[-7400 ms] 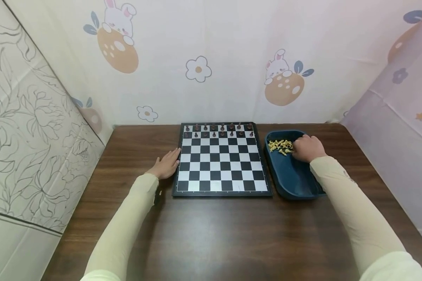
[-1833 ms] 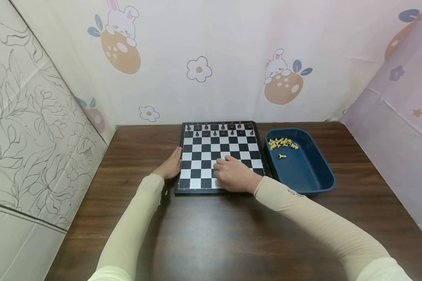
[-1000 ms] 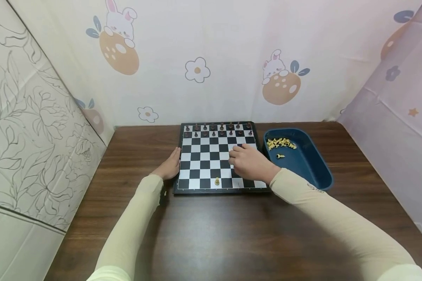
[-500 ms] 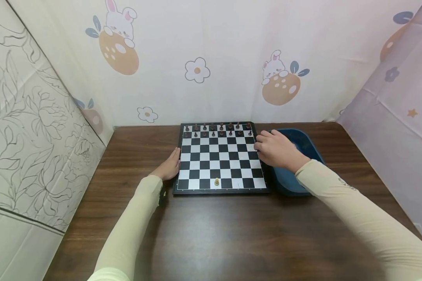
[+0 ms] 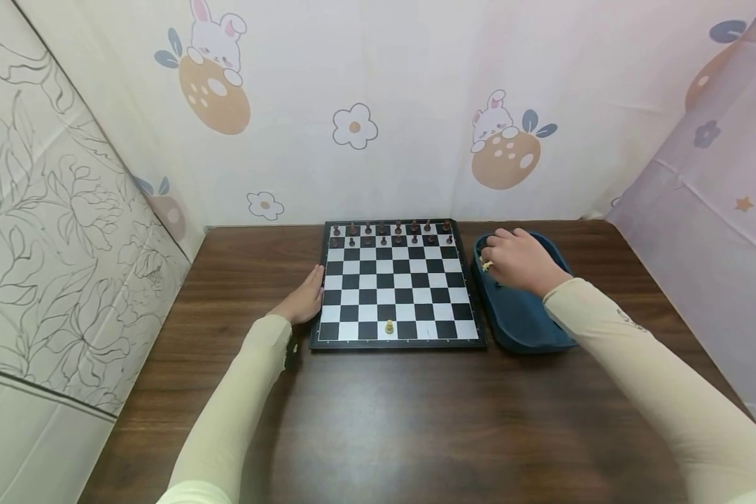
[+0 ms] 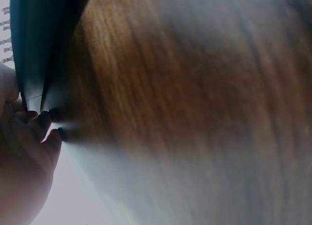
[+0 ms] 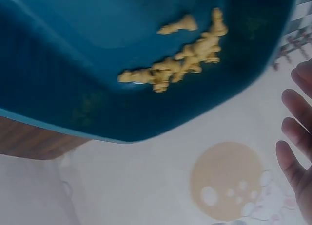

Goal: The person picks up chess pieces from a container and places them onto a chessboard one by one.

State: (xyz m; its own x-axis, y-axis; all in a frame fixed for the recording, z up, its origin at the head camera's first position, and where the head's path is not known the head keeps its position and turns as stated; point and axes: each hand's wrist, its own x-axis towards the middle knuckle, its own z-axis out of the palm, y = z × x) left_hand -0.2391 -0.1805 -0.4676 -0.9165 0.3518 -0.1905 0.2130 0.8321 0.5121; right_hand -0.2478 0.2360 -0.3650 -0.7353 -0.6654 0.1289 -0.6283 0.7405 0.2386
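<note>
My left hand (image 5: 301, 299) rests against the left edge of a black-framed chessboard (image 5: 395, 346), fingers fairly straight. In the left wrist view the fingertips of this left hand (image 6: 27, 147) touch the board's dark side (image 6: 36, 49). Over the far left part of a blue tray (image 5: 529, 329) hovers my right hand (image 5: 521, 260), covering most of what lies there. The right wrist view shows its fingers (image 7: 295, 132) spread loosely, holding nothing visible, with pale yellow chess pieces (image 7: 195, 52) lying in the tray. One yellow chess piece (image 5: 388, 327) stands on the board's near row.
Two rows of dark red chess pieces (image 5: 383, 240) stand at the far side of the board. The tray is close beside the board's right edge. A brown wooden table (image 5: 365, 427) bears everything, with a patterned curtain (image 5: 416, 168) behind and a flowered panel (image 5: 69, 210) at left.
My right hand has left the yellow chess piece on the near row and moved right, over the tray. The left hand stays at the board's edge.
</note>
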